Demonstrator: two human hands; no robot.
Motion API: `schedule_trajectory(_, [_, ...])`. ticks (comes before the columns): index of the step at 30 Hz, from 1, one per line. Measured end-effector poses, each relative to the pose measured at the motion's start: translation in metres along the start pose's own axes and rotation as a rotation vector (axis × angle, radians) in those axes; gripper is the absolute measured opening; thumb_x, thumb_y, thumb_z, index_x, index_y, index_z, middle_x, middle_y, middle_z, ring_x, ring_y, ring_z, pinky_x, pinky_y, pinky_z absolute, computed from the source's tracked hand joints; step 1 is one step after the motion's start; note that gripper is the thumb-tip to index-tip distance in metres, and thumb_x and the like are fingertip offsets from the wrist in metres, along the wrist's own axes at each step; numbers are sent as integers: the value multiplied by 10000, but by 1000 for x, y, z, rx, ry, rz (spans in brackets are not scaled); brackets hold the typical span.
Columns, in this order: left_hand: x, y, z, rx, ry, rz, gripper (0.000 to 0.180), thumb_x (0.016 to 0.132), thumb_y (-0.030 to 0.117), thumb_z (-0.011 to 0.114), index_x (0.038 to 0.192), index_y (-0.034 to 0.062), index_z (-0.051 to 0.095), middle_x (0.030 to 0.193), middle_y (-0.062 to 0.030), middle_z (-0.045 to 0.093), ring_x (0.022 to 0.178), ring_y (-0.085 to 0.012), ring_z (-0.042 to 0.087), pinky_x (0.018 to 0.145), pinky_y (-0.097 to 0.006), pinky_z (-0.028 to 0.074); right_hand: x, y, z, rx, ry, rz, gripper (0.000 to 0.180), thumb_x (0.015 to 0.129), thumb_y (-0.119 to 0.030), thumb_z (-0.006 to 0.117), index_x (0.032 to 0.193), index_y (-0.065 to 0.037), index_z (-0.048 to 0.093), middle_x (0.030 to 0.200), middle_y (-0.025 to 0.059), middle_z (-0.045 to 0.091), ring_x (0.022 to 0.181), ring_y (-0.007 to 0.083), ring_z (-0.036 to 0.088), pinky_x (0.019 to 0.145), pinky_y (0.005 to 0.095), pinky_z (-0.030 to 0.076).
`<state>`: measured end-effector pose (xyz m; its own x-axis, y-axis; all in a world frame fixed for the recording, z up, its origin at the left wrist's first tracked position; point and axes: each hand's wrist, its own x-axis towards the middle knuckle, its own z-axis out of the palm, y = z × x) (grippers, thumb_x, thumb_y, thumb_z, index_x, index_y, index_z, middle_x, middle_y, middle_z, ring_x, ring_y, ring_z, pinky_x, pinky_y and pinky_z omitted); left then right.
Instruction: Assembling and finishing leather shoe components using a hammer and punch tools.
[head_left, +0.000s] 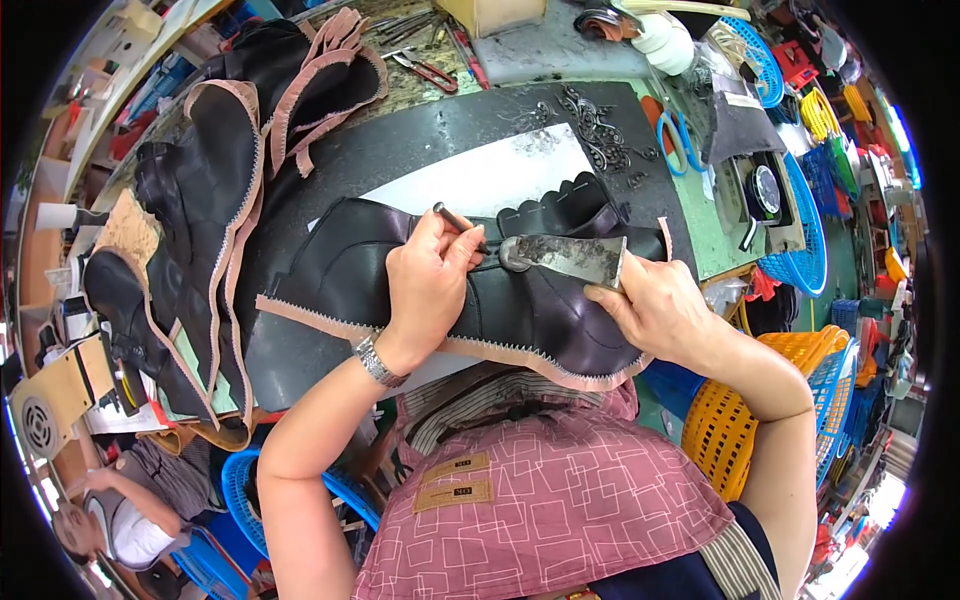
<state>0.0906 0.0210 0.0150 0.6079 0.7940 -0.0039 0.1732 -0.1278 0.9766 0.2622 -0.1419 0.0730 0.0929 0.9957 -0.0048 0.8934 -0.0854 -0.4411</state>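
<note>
A black leather shoe upper (340,260) with a pinkish zigzag-cut edge lies across the dark bench mat in front of me. My left hand (430,280), a metal watch on its wrist, rests over its middle and pinches a short metal punch (455,218) that leans to the left. My right hand (665,305) is closed on a cobbler's hammer (575,258). The hammer's round face is close beside the left fingertips, over the leather; its handle is hidden by the hand. The punch's lower tip is hidden too. A white sheet (480,175) lies behind the upper.
More black uppers (190,190) are piled at the left. Farther back lie pliers (425,72), small dark metal ornaments (600,130) and blue-handled scissors (680,143). An orange basket (735,400) stands at my right. Another person (140,500) sits at the lower left.
</note>
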Motion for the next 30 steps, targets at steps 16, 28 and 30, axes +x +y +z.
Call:
schedule_trajectory(16, [7, 4, -6, -169, 34, -85, 161, 937, 132, 518, 904, -22, 485, 734, -116, 648, 630, -154, 649, 564, -252, 525, -2, 1, 6, 54, 5, -44, 248, 839, -191, 609, 844, -30, 420, 682, 171, 561, 583, 363, 577, 502, 422, 454])
schedule_trajectory(28, [-3, -1, -21, -97, 30, -68, 120, 914, 82, 543, 884, -34, 551, 786, -95, 671, 694, -117, 653, 624, -231, 532, 0, -4, 2, 56, -61, 11, 268, 842, -206, 612, 855, -29, 412, 672, 171, 565, 559, 362, 573, 483, 427, 446])
schedule_trajectory(30, [-2, -1, -19, -67, 31, -54, 119, 913, 80, 543, 885, -35, 550, 784, -99, 672, 692, -119, 655, 618, -234, 534, -1, -3, 4, 60, -35, -8, 271, 840, -206, 615, 858, -29, 411, 666, 170, 561, 556, 360, 571, 483, 428, 445])
